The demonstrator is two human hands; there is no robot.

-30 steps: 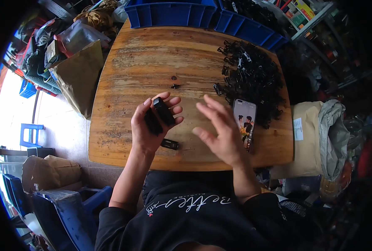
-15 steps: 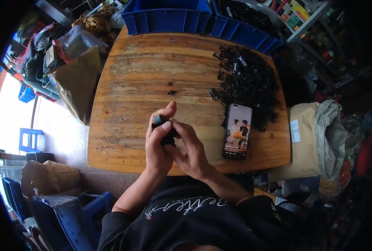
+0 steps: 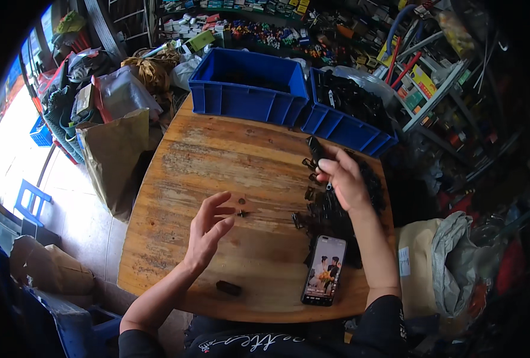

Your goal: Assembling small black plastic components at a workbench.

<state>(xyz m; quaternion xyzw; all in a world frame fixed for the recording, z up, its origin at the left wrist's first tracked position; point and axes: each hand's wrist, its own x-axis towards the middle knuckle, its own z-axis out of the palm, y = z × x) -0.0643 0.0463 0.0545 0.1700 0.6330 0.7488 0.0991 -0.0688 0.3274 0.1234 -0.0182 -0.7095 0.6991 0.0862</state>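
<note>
My right hand (image 3: 347, 182) is over the heap of black clip-like parts (image 3: 330, 212) at the right of the table. Its thumb and fingers pinch a black tube-shaped part (image 3: 314, 148) that points away from me. My left hand (image 3: 208, 232) hovers above the middle of the wooden table, empty, its fingers apart and slightly curled. Near the front edge lies a short black piece (image 3: 229, 288). Just beyond my left fingertips is a tiny dark part (image 3: 243, 213). My right hand and forearm hide some of the heap.
A phone (image 3: 324, 271) with a lit screen lies at the front right, against the heap. Two blue bins stand along the far edge: a left bin (image 3: 247, 102) and a right bin (image 3: 348, 128) filled with black parts. Paper sacks flank the wooden table (image 3: 175, 238).
My hands, together around a black object before, have parted. The right went far right to the heap; the left opened. A black piece now lies at the front edge. The view has tilted up.
</note>
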